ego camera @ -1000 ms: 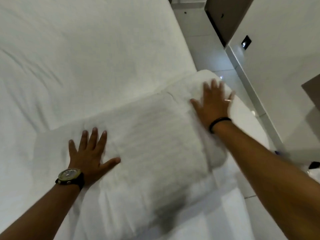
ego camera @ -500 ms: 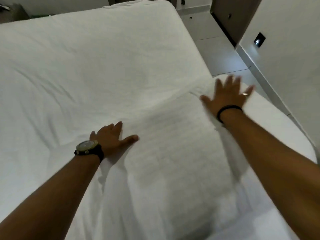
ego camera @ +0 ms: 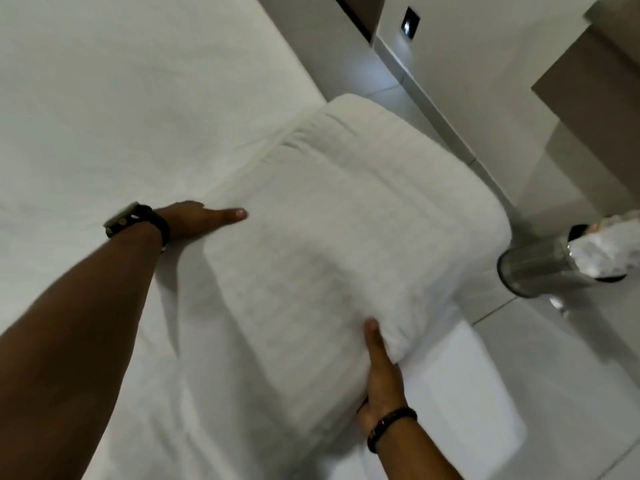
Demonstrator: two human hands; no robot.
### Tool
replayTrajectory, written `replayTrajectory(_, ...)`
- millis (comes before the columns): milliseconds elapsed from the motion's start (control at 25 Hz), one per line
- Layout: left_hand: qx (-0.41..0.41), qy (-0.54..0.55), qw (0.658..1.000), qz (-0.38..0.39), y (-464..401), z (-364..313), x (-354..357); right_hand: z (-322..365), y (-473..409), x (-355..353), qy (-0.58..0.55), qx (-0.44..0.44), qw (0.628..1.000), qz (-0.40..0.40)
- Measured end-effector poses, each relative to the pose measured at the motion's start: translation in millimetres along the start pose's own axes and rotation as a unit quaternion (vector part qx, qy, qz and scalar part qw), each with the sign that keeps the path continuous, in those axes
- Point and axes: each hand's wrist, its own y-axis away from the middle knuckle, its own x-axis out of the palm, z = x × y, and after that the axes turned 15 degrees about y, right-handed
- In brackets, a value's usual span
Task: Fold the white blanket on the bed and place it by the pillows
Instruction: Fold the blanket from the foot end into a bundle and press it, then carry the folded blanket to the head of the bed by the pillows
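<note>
The white blanket [ego camera: 346, 237] lies folded into a thick square bundle at the right edge of the bed [ego camera: 121, 98], partly overhanging the mattress corner. My left hand [ego camera: 197, 220], with a watch on the wrist, has its fingers tucked under the bundle's left edge, thumb on top. My right hand [ego camera: 381, 372], with a dark bracelet, grips the bundle's near right corner, thumb on top and fingers hidden underneath. No pillows are in view.
White tiled floor [ego camera: 554, 375] runs along the right of the bed. A metal mesh waste bin [ego camera: 540, 268] with a white liner stands on the floor close to the blanket's right side. A wall with a dark socket plate [ego camera: 410, 24] lies beyond.
Both hands were pressing flat on top of the blanket. Now the left has slid under its left edge and the right has dropped back to grasp its near right corner.
</note>
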Motion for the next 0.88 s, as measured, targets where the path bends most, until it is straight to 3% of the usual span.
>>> replayTrajectory(160, -0.078, 0.127, 0.983, 0.105, 10.4, 12.9, 1.0, -10.4, -12.4, 2.9, 0.005, -0.059, 0.998, -0.030)
replayTrajectory(240, -0.065, 0.154, 0.974, 0.151, 21.9, 10.9, 2.9, -4.8, -8.0, 2.7, -0.010, -0.074, 0.995, -0.060)
replayTrajectory(400, 0.020, 0.219, 0.973, 0.068, 83.2, 12.7, -17.5, 36.0, 23.8, -3.2, -0.016, -0.109, 0.994, -0.027)
replayTrajectory(560, -0.023, 0.435, 0.897, 0.075, 176.5, 69.1, -42.2, 110.1, 59.1, -12.9, 0.044, -0.232, 0.966, 0.106)
replayTrajectory(680, -0.035, 0.534, 0.843, 0.063, 224.0, 127.1, 1.5, 171.7, 40.4, -4.7, 0.202, -0.237, 0.927, 0.210)
replayTrajectory(720, -0.039, 0.526, 0.848, 0.048, 231.7, 141.6, 27.8, 179.4, 25.9, -0.5, 0.276, -0.216, 0.910, 0.220)
replayTrajectory(800, -0.081, 0.482, 0.872, -0.010, 235.6, 162.8, 80.2, 166.1, -9.3, -1.0, 0.452, -0.188, 0.852, 0.187)
replayTrajectory(840, -0.097, 0.485, 0.869, -0.033, 234.0, 169.1, 100.6, 150.0, -22.9, -7.7, 0.509, -0.169, 0.828, 0.161)
replayTrajectory(880, -0.107, 0.512, 0.851, -0.043, 231.1, 175.0, 116.6, 130.8, -31.2, -17.6, 0.518, -0.140, 0.831, 0.146)
